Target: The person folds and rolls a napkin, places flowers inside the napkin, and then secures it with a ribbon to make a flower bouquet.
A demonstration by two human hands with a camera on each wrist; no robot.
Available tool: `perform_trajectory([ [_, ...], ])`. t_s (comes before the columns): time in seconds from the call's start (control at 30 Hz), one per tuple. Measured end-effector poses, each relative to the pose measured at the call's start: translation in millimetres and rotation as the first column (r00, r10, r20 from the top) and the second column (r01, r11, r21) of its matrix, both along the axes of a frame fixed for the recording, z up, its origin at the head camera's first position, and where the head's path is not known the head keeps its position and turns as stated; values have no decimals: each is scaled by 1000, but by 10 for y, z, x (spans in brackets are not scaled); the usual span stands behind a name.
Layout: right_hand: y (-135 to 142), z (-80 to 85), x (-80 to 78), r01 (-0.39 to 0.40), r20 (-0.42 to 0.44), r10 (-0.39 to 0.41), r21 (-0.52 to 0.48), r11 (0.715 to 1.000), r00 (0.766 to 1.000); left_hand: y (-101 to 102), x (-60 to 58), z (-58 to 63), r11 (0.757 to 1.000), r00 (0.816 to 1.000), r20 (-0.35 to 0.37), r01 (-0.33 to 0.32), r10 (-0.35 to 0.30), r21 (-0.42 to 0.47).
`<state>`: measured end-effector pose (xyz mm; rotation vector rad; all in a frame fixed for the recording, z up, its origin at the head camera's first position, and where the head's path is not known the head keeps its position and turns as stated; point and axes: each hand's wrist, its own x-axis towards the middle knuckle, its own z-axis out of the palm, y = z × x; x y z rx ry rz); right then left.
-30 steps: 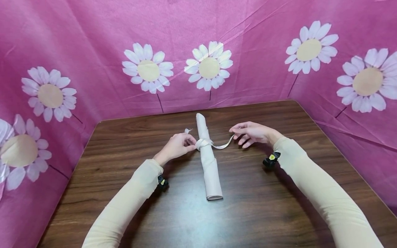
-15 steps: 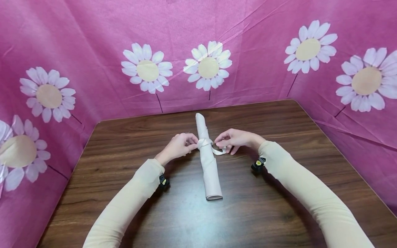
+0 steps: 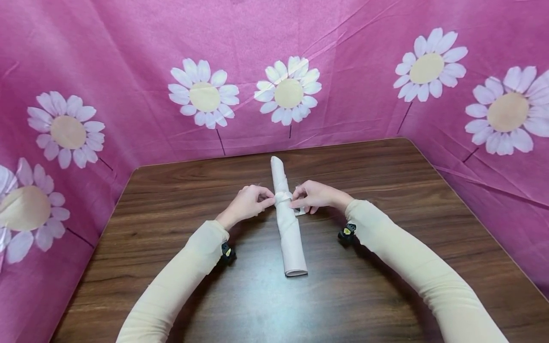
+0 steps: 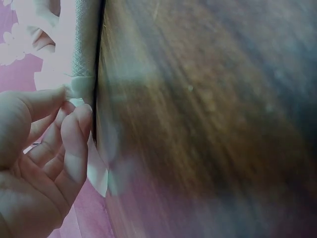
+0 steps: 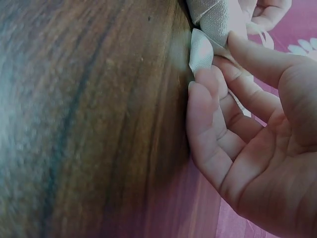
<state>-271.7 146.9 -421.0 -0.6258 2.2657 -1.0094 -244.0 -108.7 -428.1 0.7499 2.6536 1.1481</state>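
A pale rolled cloth (image 3: 293, 245) lies lengthwise on the wooden table, with a whitish ribbon (image 3: 282, 197) wrapped around it above its middle. My left hand (image 3: 249, 202) is at the roll's left side; in the left wrist view its thumb and finger pinch the ribbon (image 4: 80, 87) close against the roll. At the right side, my right hand (image 3: 319, 195) has its thumb against the cloth roll (image 5: 215, 22) and its fingers curled at the ribbon (image 5: 201, 49). A short bend of ribbon shows below those fingers. The ribbon's ends are mostly hidden by the hands.
The dark wood table (image 3: 180, 295) extends around the roll on all sides. A pink cloth backdrop (image 3: 343, 95) with printed white daisies stands behind and at both sides. Each sleeve cuff carries a small black camera, such as the right wrist camera (image 3: 347, 233).
My right hand has moved left from beside the roll up against it, and the ribbon length stretched out on that side has gathered under its fingers. My left hand has barely shifted.
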Motion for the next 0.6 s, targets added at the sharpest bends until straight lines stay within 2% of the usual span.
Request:
perform_trajectory([
  [0.1,6,-2,-6,14,12,-14,-21,1000,1000,-2,3,-1,1000,1000,7,-7,7,18],
  [0.27,29,9,-28,20,26,-19,-43,999,999,-16,3,-7,997,998,70,-2,-3,82],
  [0.43,66,-10,-90,35,78,-31,-60,998,996,-62,3,-17,986,991,130,-26,4,164],
  [0.6,135,-7,-132,53,139,-39,-97,994,989,-88,7,3,980,984,179,-40,5,196],
])
